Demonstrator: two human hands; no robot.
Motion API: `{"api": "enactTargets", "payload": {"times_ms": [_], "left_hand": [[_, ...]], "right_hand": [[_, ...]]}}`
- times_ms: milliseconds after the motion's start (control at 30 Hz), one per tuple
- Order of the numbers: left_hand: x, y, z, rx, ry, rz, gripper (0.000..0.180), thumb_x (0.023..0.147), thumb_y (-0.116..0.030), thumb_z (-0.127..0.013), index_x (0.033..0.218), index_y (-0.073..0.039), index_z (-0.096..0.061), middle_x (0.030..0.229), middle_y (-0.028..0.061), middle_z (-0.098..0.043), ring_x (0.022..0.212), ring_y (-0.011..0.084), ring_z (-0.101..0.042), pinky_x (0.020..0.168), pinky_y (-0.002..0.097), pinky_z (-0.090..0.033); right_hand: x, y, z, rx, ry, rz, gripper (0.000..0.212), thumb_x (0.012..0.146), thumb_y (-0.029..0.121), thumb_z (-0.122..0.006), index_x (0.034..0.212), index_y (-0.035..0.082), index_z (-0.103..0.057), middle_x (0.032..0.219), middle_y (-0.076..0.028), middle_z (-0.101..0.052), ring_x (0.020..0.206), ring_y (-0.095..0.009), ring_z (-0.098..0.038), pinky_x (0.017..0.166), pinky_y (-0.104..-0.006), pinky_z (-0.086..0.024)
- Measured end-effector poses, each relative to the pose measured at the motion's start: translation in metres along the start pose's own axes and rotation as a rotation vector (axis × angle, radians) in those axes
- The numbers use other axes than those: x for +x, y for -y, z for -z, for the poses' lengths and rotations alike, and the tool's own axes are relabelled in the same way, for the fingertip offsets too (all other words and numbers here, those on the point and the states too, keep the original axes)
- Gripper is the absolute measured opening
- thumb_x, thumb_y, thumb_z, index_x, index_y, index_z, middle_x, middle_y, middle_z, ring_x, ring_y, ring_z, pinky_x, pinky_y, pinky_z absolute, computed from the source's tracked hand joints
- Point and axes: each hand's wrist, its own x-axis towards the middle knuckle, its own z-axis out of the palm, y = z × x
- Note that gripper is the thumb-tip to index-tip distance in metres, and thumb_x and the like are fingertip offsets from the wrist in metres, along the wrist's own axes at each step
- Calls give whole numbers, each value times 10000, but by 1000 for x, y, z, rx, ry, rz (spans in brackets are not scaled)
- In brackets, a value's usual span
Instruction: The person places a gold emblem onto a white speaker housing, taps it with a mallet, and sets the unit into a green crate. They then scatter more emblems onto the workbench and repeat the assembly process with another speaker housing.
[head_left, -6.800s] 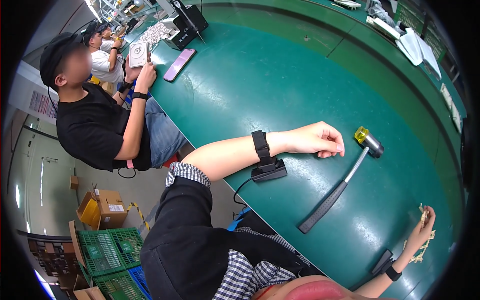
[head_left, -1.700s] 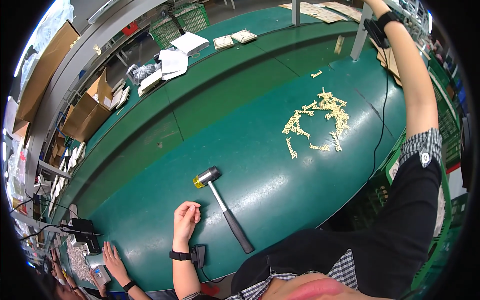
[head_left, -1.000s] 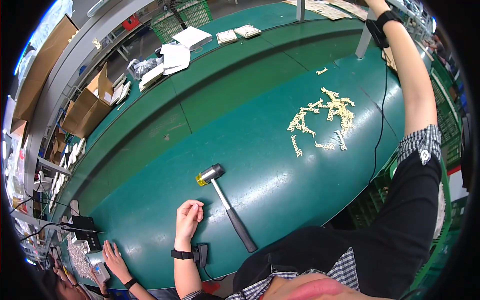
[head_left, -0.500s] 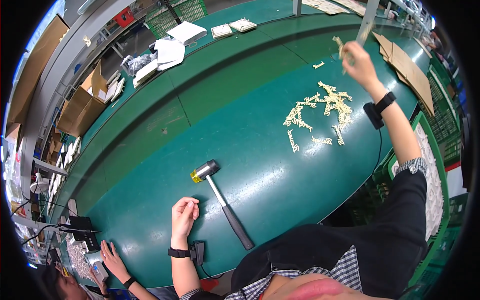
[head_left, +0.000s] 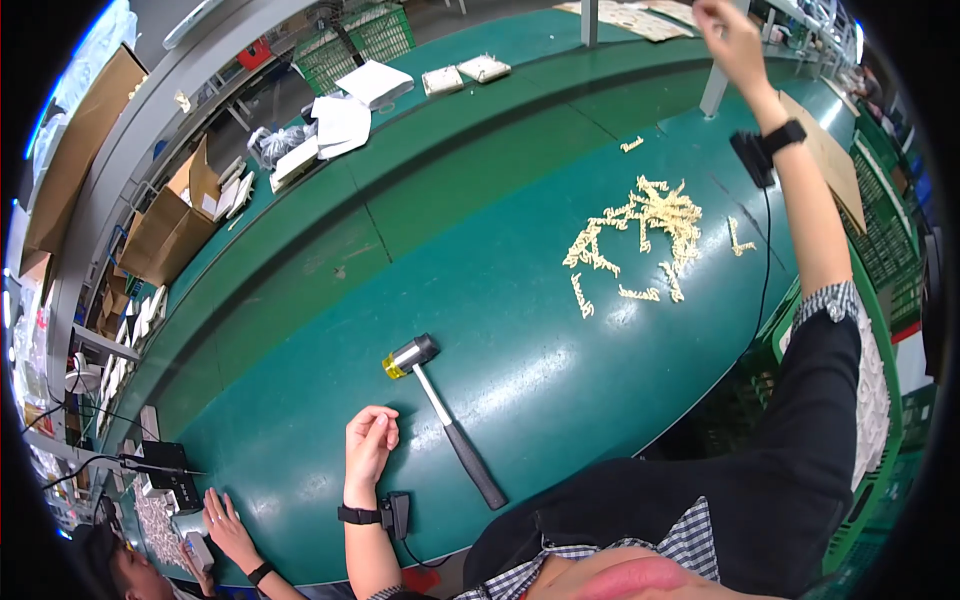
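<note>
My left hand (head_left: 370, 443) lies near the table's front edge with its fingers curled in, and nothing shows in it. Just right of it is a mallet (head_left: 447, 425) with a yellow face, a black face and a black grip. My right hand (head_left: 735, 42) is raised at the upper right, fingers bent together; whatever they may hold is hidden. Below that hand, pale script-word cutouts (head_left: 668, 215) form a loose heap on the green table (head_left: 480, 300). A few cutouts (head_left: 738, 237) lie apart to the heap's right, and a single cutout (head_left: 631, 145) lies beyond it.
A metal post (head_left: 715, 92) stands beside my right forearm. Brown boards (head_left: 825, 160) lie at the right edge, above a green crate (head_left: 890, 400) of pale pieces. At far left are a cardboard box (head_left: 170, 225) and a black device (head_left: 168, 478). A co-worker's hand (head_left: 230, 530) rests at lower left.
My right hand has moved up and away; the pale cutouts it held no longer show in it. Cutouts now lie to the right of the heap. My left hand has hardly moved.
</note>
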Motion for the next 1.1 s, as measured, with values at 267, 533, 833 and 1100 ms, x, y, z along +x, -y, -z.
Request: {"api": "enactTargets", "payload": {"times_ms": [267, 533, 833, 1100], "left_hand": [[-2, 0, 2, -16, -11, -9, 150, 918, -115, -509, 932, 19, -576, 700, 25, -522, 579, 80, -452, 514, 206, -353], [-1, -1, 0, 2, 1, 11, 141, 910, -119, -522, 909, 11, -578, 670, 17, -506, 565, 78, -440, 510, 210, -352], [-3, -2, -1, 17, -3, 44, 140, 909, -122, -524, 895, 6, -578, 641, 13, -496, 553, 74, -432, 504, 208, -349], [1, -3, 0, 19, -2, 35, 155, 915, -120, -515, 914, 21, -581, 669, 14, -512, 571, 73, -443, 512, 200, -354]], "right_hand": [[135, -32, -3, -124, 9, 88, 567, 736, 171, -647, 1241, 68, -412, 1151, -213, -542, 1061, -286, -546, 900, -419, -407], [138, -63, -30, -759, 79, -298, 272, 837, 154, -551, 1099, 85, -526, 1022, -135, -567, 900, -330, -601, 742, -427, -499], [115, -49, 4, -823, -62, 43, 162, 858, 186, -495, 987, 106, -548, 957, -55, -594, 896, -275, -600, 688, -397, -519], [58, -7, 28, -990, -126, 376, 115, 808, 203, -602, 918, 169, -606, 930, 91, -615, 767, -117, -624, 579, -245, -497]]}}
